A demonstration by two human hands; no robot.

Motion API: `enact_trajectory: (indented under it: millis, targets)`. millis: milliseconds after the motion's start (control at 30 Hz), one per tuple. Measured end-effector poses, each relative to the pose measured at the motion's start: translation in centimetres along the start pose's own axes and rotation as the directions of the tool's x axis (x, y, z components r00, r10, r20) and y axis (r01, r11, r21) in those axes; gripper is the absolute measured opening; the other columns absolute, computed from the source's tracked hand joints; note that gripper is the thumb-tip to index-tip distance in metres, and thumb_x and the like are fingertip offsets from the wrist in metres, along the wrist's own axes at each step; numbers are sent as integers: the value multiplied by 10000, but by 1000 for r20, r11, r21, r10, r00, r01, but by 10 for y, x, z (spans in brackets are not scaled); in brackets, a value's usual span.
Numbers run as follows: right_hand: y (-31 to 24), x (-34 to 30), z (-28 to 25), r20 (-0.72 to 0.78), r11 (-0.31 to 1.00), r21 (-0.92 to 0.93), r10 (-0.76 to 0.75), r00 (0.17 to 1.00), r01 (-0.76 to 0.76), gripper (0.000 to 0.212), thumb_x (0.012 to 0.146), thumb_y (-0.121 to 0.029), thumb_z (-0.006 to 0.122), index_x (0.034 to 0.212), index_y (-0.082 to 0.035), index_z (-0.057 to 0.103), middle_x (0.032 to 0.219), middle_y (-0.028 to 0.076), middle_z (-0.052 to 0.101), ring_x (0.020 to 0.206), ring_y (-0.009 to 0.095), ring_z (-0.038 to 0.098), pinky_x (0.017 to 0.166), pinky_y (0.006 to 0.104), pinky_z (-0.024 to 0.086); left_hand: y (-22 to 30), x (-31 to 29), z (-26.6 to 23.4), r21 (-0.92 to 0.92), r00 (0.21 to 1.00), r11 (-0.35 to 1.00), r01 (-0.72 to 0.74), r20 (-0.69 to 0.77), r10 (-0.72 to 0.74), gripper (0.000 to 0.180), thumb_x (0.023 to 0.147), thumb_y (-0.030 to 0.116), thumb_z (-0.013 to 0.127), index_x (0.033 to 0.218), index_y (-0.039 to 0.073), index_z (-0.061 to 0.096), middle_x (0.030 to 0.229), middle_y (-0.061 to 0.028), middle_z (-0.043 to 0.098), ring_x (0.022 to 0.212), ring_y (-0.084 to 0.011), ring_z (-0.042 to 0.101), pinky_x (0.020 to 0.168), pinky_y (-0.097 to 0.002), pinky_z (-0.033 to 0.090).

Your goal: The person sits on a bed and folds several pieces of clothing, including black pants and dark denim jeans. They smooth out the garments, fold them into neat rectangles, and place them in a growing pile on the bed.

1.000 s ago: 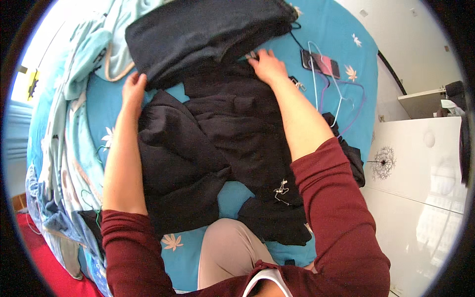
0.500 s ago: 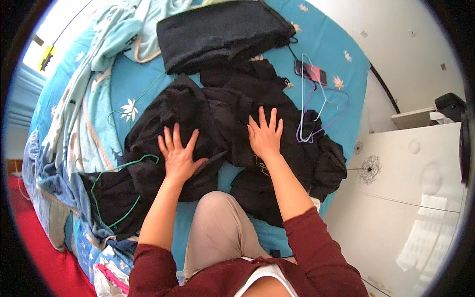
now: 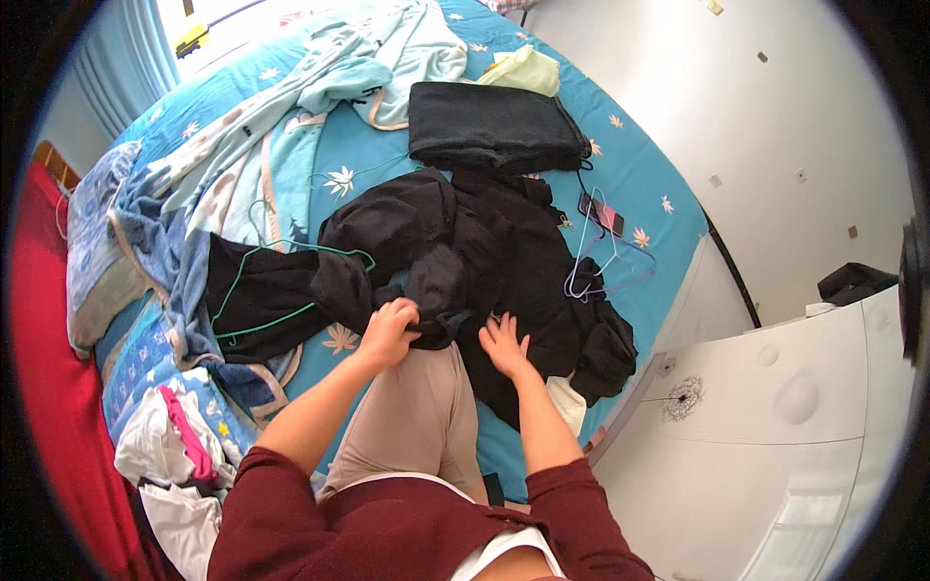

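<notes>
A black garment (image 3: 475, 242) lies spread and rumpled on the bed, with bunched folds at its near edge. My left hand (image 3: 389, 332) is closed on that near edge, its fingertips partly hidden in the cloth. To its right, my right hand (image 3: 504, 346) rests on the garment with fingers spread, holding nothing. A green hanger (image 3: 266, 334) lies over black cloth at the left. On the right lie a light blue hanger (image 3: 608, 259) and a purple hanger (image 3: 639, 276), overlapping. Behind the garment sits a folded black piece of clothing (image 3: 494, 126).
Beneath everything is a blue flowered sheet (image 3: 668, 174). A pale blue blanket (image 3: 291, 165) bunches at the left, and a phone (image 3: 605, 213) lies by the hangers. White clothes (image 3: 160, 445) are piled at near left. A white cabinet (image 3: 756, 436) stands at the right.
Both hands have come back toward me. The left went from lying flat to gripping the garment's near edge, which is now bunched up. The right stays flat. The view has shifted.
</notes>
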State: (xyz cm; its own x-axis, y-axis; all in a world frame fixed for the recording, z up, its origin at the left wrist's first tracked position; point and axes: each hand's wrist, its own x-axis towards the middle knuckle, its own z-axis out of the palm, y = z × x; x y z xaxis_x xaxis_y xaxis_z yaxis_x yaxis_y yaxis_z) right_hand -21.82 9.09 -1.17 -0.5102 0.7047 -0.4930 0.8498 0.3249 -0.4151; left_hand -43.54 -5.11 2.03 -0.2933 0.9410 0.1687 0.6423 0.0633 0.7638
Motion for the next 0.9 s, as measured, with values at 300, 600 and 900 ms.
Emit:
enact_trajectory:
  millis: [300,600,900]
  targets:
    - [-40,-119,24,-189,213,933,-392,901,289,656,829,-218,615,1386,-76,301,1388,128,349,1230,230,367,1026,338,296,142,-82,-32,-544,934,767,-340,-99,344,292,567,-130,577,806,35,546,1002,-148,586,927,-317,568,801,-354,457]
    - [-77,-280,-22,-419,-10,905,-186,889,424,501,808,-227,619,1245,-62,438,1224,123,488,1056,238,507,911,349,388,207,-81,-62,-450,671,572,-686,-86,737,425,657,62,709,1053,47,556,1201,-136,527,1110,-310,500,927,-415,398]
    - [-94,-361,-76,-756,774,430,29,654,464,435,767,-265,648,1131,-68,515,1110,127,543,977,247,546,839,362,422,33,-82,-31,366,997,927,-80,36,72,384,896,266,499,1274,207,467,1357,-82,412,1271,-329,341,1026,-461,259]
